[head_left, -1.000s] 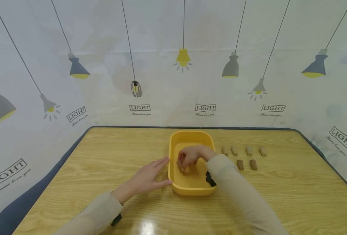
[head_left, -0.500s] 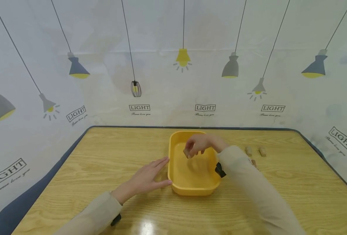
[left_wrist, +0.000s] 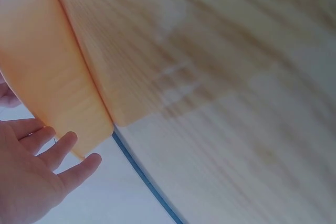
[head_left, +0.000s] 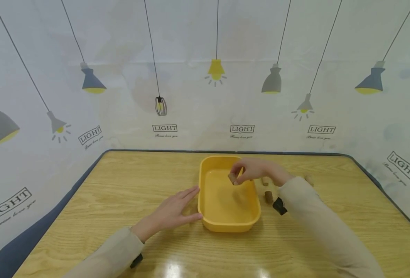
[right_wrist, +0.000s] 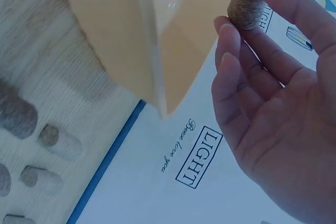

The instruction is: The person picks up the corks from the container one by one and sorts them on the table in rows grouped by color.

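A yellow plastic bin (head_left: 206,226) stands on the wooden table in the head view. My left hand (head_left: 171,210) lies with straight fingers against the bin's left rim; the left wrist view has its fingers spread at the bin wall (left_wrist: 58,72). Above the right part of the bin, my right hand (head_left: 251,170) pinches a cork stopper (head_left: 232,178) between thumb and fingertips. That speckled brown cork (right_wrist: 247,2) is plain in the right wrist view, just past the bin's wall (right_wrist: 157,51). No other cork shows on the visible bin floor.
More cork stoppers lie right of the bin, including a darker cork (head_left: 269,197) and a pale cork (head_left: 309,179). My right forearm hides part of the group; several show in the right wrist view, such as a light cork (right_wrist: 60,141). A printed wall sheet (head_left: 201,108) backs the table.
The right hand, holding the cork, has risen from inside the bin and moved right toward its right rim. The left hand has stayed at the left rim.
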`<state>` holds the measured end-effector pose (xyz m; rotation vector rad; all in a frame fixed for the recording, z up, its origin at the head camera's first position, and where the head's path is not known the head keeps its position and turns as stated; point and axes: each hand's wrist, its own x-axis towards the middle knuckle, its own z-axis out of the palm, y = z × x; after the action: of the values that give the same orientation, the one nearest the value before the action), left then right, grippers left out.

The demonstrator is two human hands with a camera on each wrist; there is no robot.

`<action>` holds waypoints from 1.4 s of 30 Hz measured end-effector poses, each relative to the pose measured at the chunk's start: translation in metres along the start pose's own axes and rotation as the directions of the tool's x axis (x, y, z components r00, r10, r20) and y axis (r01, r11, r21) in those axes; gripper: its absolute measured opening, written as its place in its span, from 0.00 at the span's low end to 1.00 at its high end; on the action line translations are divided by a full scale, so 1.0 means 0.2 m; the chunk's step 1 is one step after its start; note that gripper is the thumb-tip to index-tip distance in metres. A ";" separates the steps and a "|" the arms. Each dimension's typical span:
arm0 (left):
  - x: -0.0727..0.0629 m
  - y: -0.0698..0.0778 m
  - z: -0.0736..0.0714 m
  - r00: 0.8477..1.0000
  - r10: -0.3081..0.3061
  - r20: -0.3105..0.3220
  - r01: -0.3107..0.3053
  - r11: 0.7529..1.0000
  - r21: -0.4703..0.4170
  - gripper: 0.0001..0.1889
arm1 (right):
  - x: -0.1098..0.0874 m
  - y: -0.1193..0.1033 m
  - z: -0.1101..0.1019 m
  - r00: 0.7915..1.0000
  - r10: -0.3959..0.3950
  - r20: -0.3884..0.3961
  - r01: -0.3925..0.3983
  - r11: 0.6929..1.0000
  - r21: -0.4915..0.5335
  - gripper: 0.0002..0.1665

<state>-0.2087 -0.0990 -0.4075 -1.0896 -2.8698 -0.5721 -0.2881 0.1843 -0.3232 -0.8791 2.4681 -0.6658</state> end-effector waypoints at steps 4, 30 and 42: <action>0.00 0.00 0.00 1.000 0.010 -0.008 -0.010 1.000 -0.002 0.42 | -0.06 0.04 -0.01 0.998 -0.008 -0.059 0.008 1.000 0.002 0.17; -0.01 0.00 0.00 1.000 0.015 -0.007 -0.015 1.000 -0.009 0.42 | -0.53 0.31 0.00 0.973 -0.033 -0.227 0.034 0.999 0.001 0.24; -0.01 0.00 0.00 1.000 0.001 0.006 -0.001 1.000 -0.016 0.42 | -0.69 0.49 0.14 0.959 -0.076 -0.273 0.095 0.994 0.056 0.18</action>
<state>-0.2078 -0.0999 -0.4076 -1.0971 -2.8746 -0.5939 -0.2205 0.3361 -0.3689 -0.9262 2.6380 -0.9516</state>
